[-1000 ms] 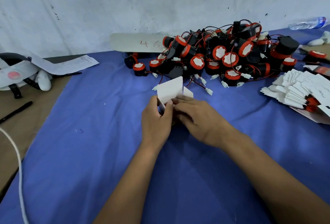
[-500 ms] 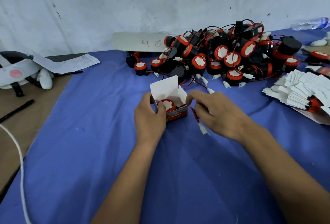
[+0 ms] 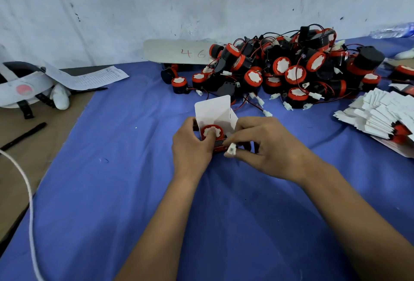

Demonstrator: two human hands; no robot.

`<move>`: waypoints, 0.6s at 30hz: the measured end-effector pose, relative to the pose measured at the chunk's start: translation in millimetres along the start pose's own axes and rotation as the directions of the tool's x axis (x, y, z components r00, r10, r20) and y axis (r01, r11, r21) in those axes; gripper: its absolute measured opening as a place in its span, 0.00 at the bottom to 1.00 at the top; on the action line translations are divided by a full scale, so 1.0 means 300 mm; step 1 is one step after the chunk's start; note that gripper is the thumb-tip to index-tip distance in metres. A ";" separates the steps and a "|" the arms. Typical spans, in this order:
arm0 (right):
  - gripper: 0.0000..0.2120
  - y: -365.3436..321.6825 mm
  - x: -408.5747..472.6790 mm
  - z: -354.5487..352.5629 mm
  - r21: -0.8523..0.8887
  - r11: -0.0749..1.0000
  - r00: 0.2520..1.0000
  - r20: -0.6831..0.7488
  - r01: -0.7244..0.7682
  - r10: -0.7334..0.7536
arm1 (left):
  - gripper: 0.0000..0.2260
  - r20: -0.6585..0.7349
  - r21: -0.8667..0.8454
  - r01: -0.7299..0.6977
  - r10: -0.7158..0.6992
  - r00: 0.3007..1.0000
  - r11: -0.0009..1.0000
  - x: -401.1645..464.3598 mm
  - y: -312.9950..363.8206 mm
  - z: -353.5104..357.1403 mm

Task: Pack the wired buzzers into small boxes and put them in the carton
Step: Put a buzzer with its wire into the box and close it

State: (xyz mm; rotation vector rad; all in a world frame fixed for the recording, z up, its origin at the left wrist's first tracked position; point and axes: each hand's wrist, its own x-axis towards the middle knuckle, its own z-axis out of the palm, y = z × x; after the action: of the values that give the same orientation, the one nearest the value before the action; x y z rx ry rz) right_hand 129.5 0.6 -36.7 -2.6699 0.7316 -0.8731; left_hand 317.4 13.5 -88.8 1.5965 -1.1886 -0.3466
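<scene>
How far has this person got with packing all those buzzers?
Early on. One buzzer sits in the open small box, pressed down by the left hand. The right hand pinches its white connector, not yet tucked in. The buzzer pile and flat boxes wait; no carton shows.

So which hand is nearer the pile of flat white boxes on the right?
Right. The right hand pinches the white connector beside the small box, on the side facing the flat boxes; the left hand grips the box's far side, thumb on the buzzer.
</scene>
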 end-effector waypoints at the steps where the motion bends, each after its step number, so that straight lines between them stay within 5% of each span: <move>1: 0.03 -0.004 0.002 0.003 -0.008 1.000 0.999 -0.031 0.017 -0.017 | 0.06 0.002 -0.001 0.003 -0.003 1.000 1.000 0.000 0.001 0.000; 4: 0.05 -0.016 0.006 0.020 -0.004 1.000 0.991 -0.134 -0.020 0.019 | 0.06 0.018 0.002 -0.003 0.003 1.000 1.000 -0.003 0.006 0.003; 10: 0.07 0.001 0.008 0.045 0.270 0.932 0.941 -0.167 -0.242 0.293 | 0.06 0.056 0.012 -0.032 0.032 0.998 0.999 -0.008 0.012 0.002; 15: 0.06 0.033 0.014 0.044 0.043 0.967 0.900 -0.358 -0.250 0.248 | 0.06 0.094 -0.007 -0.019 0.020 0.995 1.000 -0.013 0.021 0.005; 18: 0.08 0.049 0.011 0.047 -0.101 0.949 0.919 -0.301 -0.298 0.256 | 0.07 0.087 0.001 -0.034 0.034 0.996 0.999 -0.015 0.025 0.007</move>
State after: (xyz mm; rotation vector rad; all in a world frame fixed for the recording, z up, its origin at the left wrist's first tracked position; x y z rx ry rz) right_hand 134.6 -12.8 -51.6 -2.4941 1.2517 -1.1767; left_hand 310.1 16.4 -84.6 1.5750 -1.2814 -0.3962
